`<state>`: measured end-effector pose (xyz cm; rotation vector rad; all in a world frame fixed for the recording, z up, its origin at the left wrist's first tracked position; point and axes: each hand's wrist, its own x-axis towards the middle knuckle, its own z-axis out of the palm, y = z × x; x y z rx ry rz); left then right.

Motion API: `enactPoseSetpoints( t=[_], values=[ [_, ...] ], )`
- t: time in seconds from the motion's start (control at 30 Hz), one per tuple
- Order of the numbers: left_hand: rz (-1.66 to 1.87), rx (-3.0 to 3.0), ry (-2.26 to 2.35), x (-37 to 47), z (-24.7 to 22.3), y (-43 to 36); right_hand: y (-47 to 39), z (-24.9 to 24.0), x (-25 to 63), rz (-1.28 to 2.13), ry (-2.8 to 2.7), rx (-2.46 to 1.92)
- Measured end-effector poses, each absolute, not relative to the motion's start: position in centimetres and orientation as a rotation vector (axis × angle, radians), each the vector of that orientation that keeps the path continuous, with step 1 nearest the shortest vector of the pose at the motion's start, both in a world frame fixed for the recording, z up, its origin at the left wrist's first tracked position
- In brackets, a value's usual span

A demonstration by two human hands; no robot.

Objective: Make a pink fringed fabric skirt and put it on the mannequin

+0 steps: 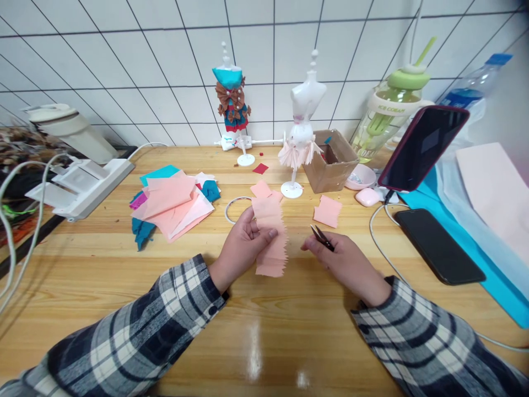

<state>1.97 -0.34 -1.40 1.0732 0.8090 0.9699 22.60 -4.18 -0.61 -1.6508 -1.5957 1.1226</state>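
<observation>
My left hand (pixel 243 242) pinches a pink strip of crepe paper or thin cloth (pixel 270 256), held upright with the thumb across its front. Jagged teeth run down the strip's right edge. In my right hand (pixel 345 259) is a small pair of dark snips (pixel 323 238), their points aimed up and left, apart from the strip. Beyond the hands stands a small white mannequin (pixel 308 96) with a pink ruffle (pixel 295 153) round its hips. Small pink pieces lie near the strip, one of them a notched scrap (pixel 328 211) to the right.
A dressed mannequin (pixel 233 105) stands by the tiled wall. Left lies a pile of coloured sheets (pixel 169 204) near a power strip (pixel 88 184). To the right are a cardboard box (pixel 330 171), a tumbler (pixel 388 110), a propped phone (pixel 425 146), a flat phone (pixel 440 245) and a cable.
</observation>
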Motion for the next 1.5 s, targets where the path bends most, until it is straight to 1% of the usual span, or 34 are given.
enactPoseSetpoints(
  t=[0.2, 0.4, 0.57, 0.63, 0.77, 0.83, 0.9, 1.0, 1.2, 1.37, 1.5],
  values=[
    [0.959, 1.110, 0.821, 1.9, -1.3, -0.3, -4.3, -1.0, 22.2, 1.159, -1.696, -1.667],
    [0.981, 1.095, 0.786, 1.9, -1.3, -0.2, -4.2, -1.0, 22.4, 1.119, -1.746, -1.660],
    [0.946, 1.121, 0.824, 1.7, -1.3, -0.4, -4.2, -0.7, 22.4, 1.141, -1.658, -1.580],
    [0.862, 1.156, 0.807, 1.5, -1.3, -0.7, -4.3, -0.7, 22.3, 1.248, -1.550, -1.514],
    [0.634, 1.187, 0.659, 1.2, -1.0, -1.5, -4.7, -1.0, 21.8, 1.610, -1.171, -1.259],
    [0.555, 1.193, 0.564, 1.1, -0.7, -1.7, -4.7, -1.2, 21.6, 1.683, -1.041, -1.126],
    [0.501, 1.203, 0.528, 1.1, -0.5, -1.6, -4.7, -1.2, 21.5, 1.662, -0.998, -1.087],
    [0.480, 1.204, 0.505, 1.0, -0.6, -1.3, -4.4, -1.2, 21.5, 1.536, -0.995, -1.158],
    [0.522, 1.176, 0.554, 0.6, -1.5, -1.1, -3.9, -1.0, 21.8, 1.409, -1.057, -1.210],
    [0.549, 1.174, 0.635, 0.4, -1.5, -1.1, -3.6, -0.8, 22.1, 1.400, -0.985, -1.228],
    [0.517, 1.194, 0.612, 0.4, -1.5, -0.9, -3.7, -0.9, 22.3, 1.567, -0.955, -1.186]
  ],
)
